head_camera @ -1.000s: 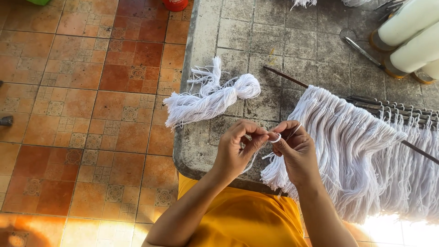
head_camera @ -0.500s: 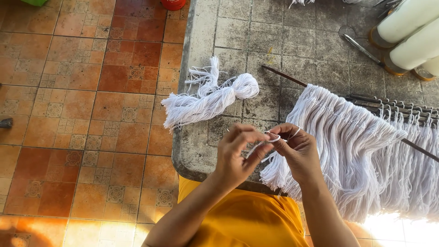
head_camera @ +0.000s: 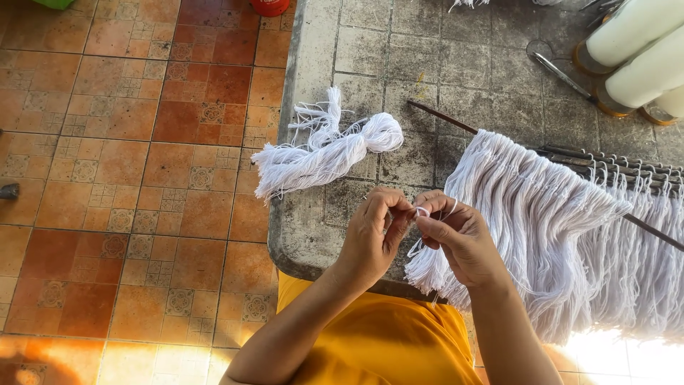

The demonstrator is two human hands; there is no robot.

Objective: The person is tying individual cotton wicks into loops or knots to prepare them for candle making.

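Pinching a white cord strand (head_camera: 422, 212) between both hands over the near edge of the counter (head_camera: 370, 50). I see left hand (head_camera: 372, 239) fingers pressed on the strand, right hand (head_camera: 459, 239) fingers closed on it too, a loop showing at the fingertips. Strand sits at the left end of the white fringe (head_camera: 548, 228). Fringe hangs from a dark rod (head_camera: 442, 117). Left of the fringe: loose white yarn bundle (head_camera: 324, 153). Beyond the fringe: white spools (head_camera: 634, 50).
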